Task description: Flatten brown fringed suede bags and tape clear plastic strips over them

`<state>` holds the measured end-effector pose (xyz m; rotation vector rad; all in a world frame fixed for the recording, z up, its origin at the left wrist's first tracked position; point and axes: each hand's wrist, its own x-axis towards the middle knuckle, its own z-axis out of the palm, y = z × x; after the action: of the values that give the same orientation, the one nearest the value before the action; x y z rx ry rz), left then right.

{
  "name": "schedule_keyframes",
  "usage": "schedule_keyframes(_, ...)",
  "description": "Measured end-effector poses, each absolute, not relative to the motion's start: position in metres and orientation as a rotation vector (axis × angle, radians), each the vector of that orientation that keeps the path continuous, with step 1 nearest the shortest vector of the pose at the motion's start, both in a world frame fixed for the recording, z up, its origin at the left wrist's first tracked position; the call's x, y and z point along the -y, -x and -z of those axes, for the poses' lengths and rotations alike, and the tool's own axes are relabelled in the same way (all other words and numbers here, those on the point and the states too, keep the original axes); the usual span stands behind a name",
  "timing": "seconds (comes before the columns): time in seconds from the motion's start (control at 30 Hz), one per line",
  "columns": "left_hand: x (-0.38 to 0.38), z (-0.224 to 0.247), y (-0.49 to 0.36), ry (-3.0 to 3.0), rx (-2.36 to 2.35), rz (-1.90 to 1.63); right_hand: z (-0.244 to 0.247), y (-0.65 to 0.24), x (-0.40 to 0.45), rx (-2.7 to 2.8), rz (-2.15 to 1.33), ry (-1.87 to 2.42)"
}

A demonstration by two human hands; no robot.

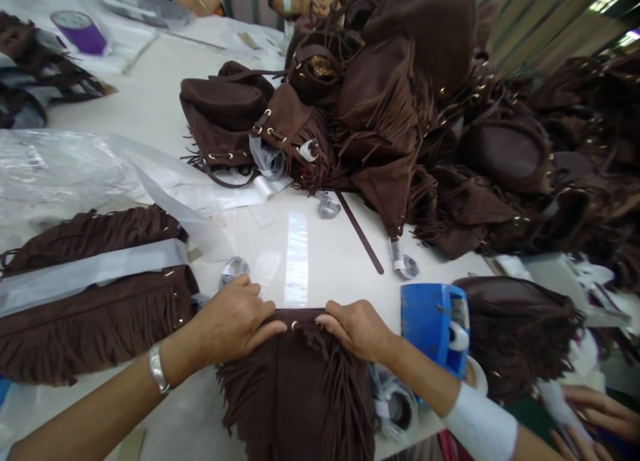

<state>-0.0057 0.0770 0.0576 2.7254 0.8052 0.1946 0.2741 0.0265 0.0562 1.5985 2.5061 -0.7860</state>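
A dark brown fringed bag (300, 387) lies in front of me, its top edge away from me. My left hand (233, 321) pinches the top edge at its left corner, thumb on the near side. My right hand (357, 327) grips the same edge at the right corner, near a gold eyelet. Just beyond that edge a shiny clear strip (297, 261) lies on the white table (345, 261). A plastic-wrapped coil (234, 269) sits behind my left hand. Another wrapped coil (397, 407) lies beside the bag, under my right forearm.
A blue tape dispenser (427, 324) stands right of my right hand. A large heap of brown fringed bags (385, 101) fills the back and right. At left lies another fringed bag (95, 294) with a pale band. Co-workers' hands (595, 414) show at lower right and at the back.
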Motion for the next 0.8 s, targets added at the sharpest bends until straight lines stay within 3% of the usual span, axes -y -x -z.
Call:
schedule_keyframes(0.13,-0.082,-0.037,0.0,-2.715,-0.846,-0.219,-0.033,-0.265,-0.021,-2.448,0.49,-1.544)
schedule_keyframes(0.3,-0.06,-0.05,0.007,-2.721,-1.041,-0.361,-0.036,-0.261,-0.016,-2.378,0.48,-1.623)
schedule_keyframes(0.43,0.033,-0.073,0.025,-2.149,-1.565,-0.813,-0.046,-0.263,-0.019,-2.366,0.499,-1.749)
schedule_keyframes(0.53,0.115,-0.065,0.02,-1.813,-1.536,-0.766,-0.054,-0.261,-0.023,-2.371,0.485,-1.793)
schedule_keyframes(0.63,0.155,-0.043,-0.005,-1.741,-1.486,-0.913,-0.075,-0.25,-0.019,-2.383,0.46,-1.836)
schedule_keyframes(0.8,0.14,-0.026,-0.035,-1.546,-1.63,-1.117,-0.144,-0.224,0.037,-2.675,0.501,-1.822)
